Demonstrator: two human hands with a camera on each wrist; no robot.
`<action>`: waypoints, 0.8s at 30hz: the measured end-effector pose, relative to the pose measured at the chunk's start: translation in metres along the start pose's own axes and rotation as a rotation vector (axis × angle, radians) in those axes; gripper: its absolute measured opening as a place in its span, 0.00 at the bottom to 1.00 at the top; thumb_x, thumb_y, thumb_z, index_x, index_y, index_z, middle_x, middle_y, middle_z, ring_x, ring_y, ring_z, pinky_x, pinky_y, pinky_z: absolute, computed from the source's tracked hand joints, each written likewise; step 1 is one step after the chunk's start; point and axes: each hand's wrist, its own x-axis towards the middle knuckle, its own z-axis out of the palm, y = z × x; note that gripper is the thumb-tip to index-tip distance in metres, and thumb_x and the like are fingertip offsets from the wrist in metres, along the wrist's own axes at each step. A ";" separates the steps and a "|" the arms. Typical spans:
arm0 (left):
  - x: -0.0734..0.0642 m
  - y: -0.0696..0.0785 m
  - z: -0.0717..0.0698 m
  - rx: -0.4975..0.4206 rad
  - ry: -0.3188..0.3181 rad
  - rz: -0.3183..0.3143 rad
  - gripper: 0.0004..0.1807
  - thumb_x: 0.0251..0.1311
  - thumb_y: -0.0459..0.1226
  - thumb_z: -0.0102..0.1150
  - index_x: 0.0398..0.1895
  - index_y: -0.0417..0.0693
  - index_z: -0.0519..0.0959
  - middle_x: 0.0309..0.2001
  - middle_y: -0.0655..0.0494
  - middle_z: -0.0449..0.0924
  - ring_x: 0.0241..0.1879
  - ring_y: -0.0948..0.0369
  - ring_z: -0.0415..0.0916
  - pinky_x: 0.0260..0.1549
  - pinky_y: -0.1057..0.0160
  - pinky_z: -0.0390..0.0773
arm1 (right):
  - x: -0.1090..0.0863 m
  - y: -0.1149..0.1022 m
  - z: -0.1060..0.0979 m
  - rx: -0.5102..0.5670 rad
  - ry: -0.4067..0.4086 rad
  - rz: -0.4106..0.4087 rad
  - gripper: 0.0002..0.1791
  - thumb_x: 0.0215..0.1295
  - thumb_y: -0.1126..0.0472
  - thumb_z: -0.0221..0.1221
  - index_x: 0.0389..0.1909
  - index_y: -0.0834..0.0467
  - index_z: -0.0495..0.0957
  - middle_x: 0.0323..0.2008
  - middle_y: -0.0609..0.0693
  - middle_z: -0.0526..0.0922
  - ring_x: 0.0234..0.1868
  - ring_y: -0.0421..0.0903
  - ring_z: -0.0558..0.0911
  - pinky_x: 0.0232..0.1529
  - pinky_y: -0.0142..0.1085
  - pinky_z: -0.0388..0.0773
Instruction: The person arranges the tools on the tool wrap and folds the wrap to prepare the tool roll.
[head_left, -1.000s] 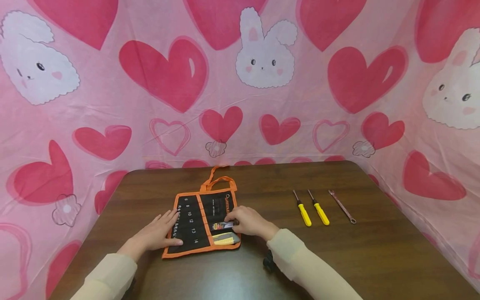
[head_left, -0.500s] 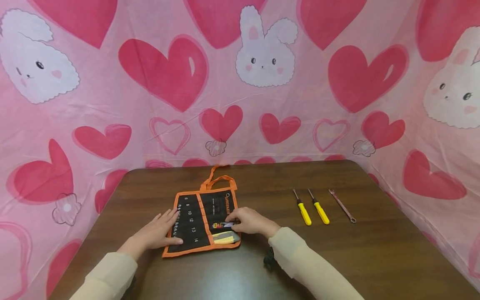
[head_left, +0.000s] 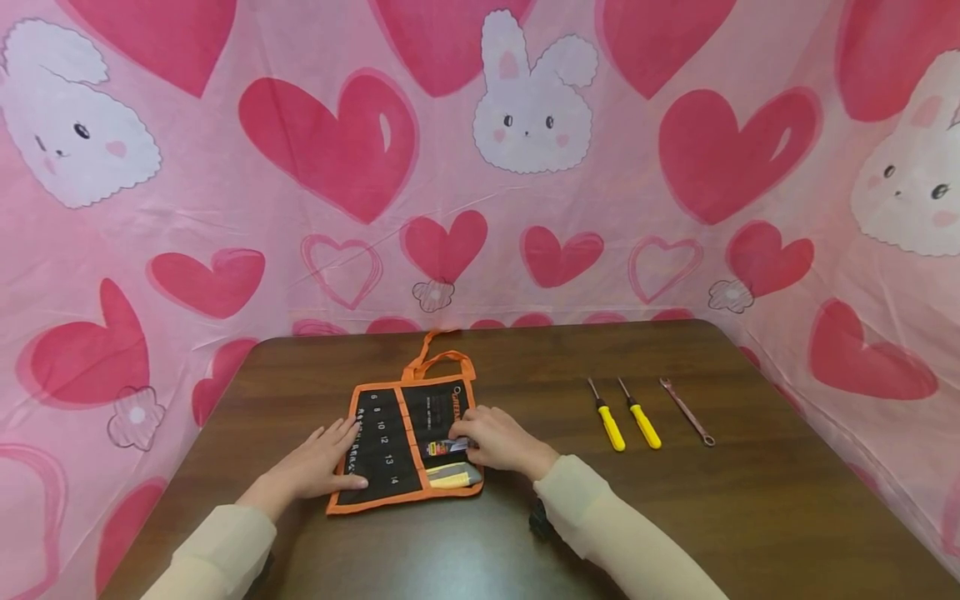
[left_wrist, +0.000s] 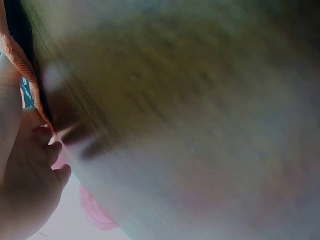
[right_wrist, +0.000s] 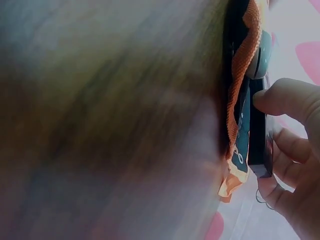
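Note:
A black fabric tool pouch (head_left: 375, 442) with orange trim lies unfolded on the table, with white numbers printed on its left panel. My left hand (head_left: 311, 467) rests on its left edge, fingers straight and thumb out over the panel. On the right panel, my right hand (head_left: 498, 440) pinches a small flat black case (head_left: 444, 448) with a coloured label. The right wrist view shows the thumb on one side of this black case (right_wrist: 259, 127) and fingers on the other. Just nearer to me, a yellow and grey utility knife (head_left: 452, 477) sits in the pouch.
Two yellow-handled screwdrivers (head_left: 611, 429) and a combination wrench (head_left: 686, 410) lie to the right on the brown wooden table (head_left: 540, 358). Orange straps (head_left: 442, 358) stretch from the pouch's far edge. A pink heart-patterned cloth (head_left: 450, 192) hangs around the table.
The shine on the case's label has changed, so the case seems to have tilted slightly. The right hand's fingers have shifted a little over it. The left hand stays in place.

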 end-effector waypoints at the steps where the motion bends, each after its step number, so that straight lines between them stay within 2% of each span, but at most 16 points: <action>1: 0.000 0.000 0.000 0.003 0.001 0.001 0.57 0.45 0.65 0.57 0.67 0.32 0.55 0.67 0.35 0.51 0.66 0.40 0.45 0.61 0.40 0.44 | 0.000 0.000 0.000 0.003 -0.001 -0.003 0.13 0.55 0.62 0.64 0.43 0.50 0.81 0.36 0.43 0.78 0.35 0.40 0.71 0.39 0.34 0.71; 5: -0.001 0.001 -0.001 0.015 0.005 0.003 0.57 0.44 0.65 0.58 0.66 0.31 0.56 0.67 0.34 0.52 0.66 0.39 0.45 0.61 0.40 0.44 | 0.002 -0.001 0.001 0.030 -0.017 -0.001 0.13 0.55 0.62 0.63 0.43 0.50 0.81 0.36 0.42 0.77 0.34 0.39 0.71 0.37 0.32 0.71; 13: 0.000 0.001 0.000 0.023 0.006 0.009 0.57 0.44 0.66 0.57 0.66 0.31 0.56 0.67 0.34 0.52 0.66 0.39 0.46 0.61 0.39 0.44 | 0.006 0.001 0.000 0.144 -0.114 0.009 0.13 0.56 0.64 0.61 0.43 0.52 0.82 0.36 0.41 0.78 0.32 0.35 0.71 0.35 0.28 0.71; 24: -0.001 0.000 0.000 0.014 0.003 0.007 0.57 0.44 0.66 0.57 0.66 0.31 0.56 0.67 0.34 0.51 0.66 0.39 0.45 0.61 0.40 0.44 | 0.011 0.002 0.004 0.167 -0.145 0.021 0.13 0.58 0.63 0.61 0.45 0.51 0.82 0.37 0.40 0.78 0.33 0.35 0.73 0.36 0.27 0.72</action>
